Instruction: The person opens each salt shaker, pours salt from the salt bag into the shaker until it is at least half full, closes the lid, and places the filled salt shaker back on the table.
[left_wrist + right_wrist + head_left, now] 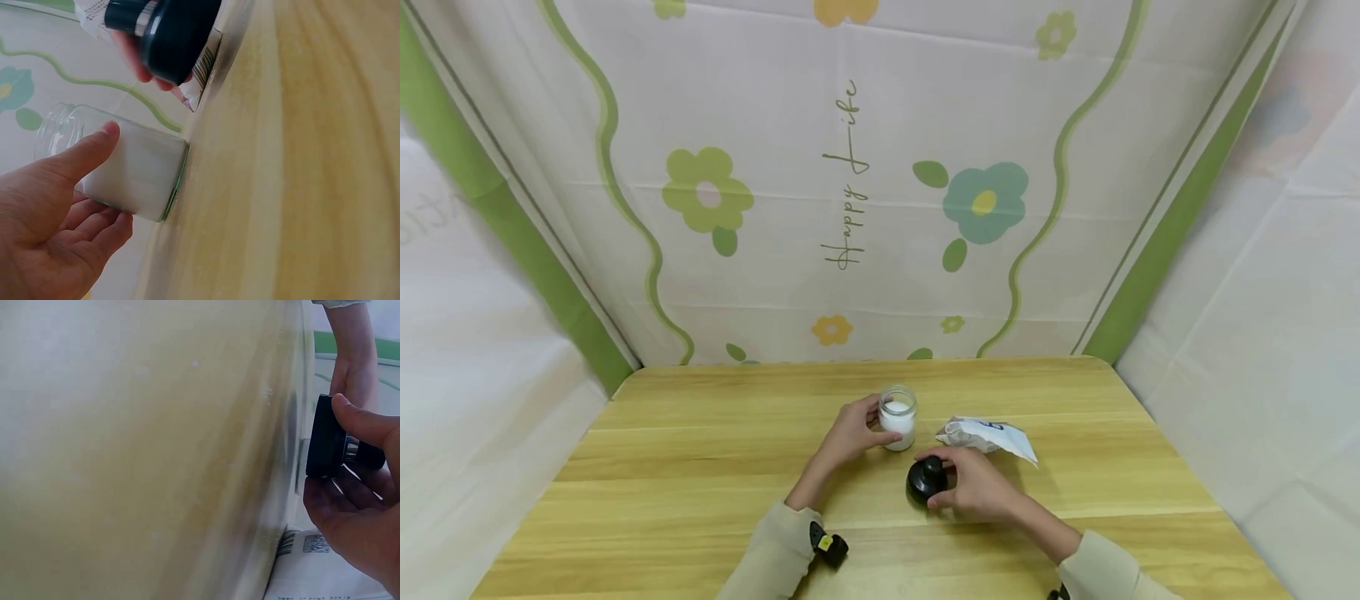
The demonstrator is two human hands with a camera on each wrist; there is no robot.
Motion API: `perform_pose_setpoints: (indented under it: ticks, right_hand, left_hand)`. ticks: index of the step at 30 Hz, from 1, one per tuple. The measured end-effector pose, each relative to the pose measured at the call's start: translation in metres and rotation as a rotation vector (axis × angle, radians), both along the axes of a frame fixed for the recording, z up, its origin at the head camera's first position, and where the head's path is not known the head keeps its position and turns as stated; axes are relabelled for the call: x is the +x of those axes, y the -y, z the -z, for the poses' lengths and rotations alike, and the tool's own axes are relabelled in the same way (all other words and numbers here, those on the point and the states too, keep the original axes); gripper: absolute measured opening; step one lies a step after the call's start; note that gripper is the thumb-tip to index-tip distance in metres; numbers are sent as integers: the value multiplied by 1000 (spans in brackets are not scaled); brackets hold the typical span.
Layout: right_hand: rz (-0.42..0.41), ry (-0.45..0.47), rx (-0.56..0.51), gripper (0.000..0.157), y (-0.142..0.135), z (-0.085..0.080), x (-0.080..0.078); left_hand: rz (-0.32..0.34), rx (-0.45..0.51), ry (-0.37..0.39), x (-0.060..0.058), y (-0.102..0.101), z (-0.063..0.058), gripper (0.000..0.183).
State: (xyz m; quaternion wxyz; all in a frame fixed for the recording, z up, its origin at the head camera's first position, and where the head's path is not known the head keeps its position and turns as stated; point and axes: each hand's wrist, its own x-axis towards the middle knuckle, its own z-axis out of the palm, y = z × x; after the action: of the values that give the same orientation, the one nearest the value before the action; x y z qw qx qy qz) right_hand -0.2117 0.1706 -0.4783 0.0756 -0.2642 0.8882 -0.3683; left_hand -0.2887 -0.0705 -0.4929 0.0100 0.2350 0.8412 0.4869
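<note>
A clear glass jar (897, 421), largely filled with something white, stands upright on the wooden table with its mouth uncovered. My left hand (852, 432) holds it from the left, thumb on the near side and fingers round the far side. In the left wrist view the thumb of that hand (56, 206) lies against the glass. A black lid (927, 479) with a round knob on top is in my right hand (973, 483), pinched at its rim. The right wrist view shows the lid (326, 437) just above the tabletop, knob upward, nearer to me than the jar.
Behind my right hand lies a crumpled white packet (988, 437) with dark print; a barcode shows on it in the right wrist view. The wooden table (700, 467) ends at a flower-patterned cloth (887, 250) at the back, with white cloth sides left and right.
</note>
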Motion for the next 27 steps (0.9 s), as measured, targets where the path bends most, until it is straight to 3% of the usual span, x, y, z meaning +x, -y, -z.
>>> perform_pose_setpoints:
  ticks: [20,27]
  right_hand:
    - [70,-71,-131,59,7,-18,-14]
    - [80,-97,-191,56,8,-25,-18]
  left_hand:
    - [17,4,14,0,0,0,60]
    - [6,-3,-21,0,1,0,62]
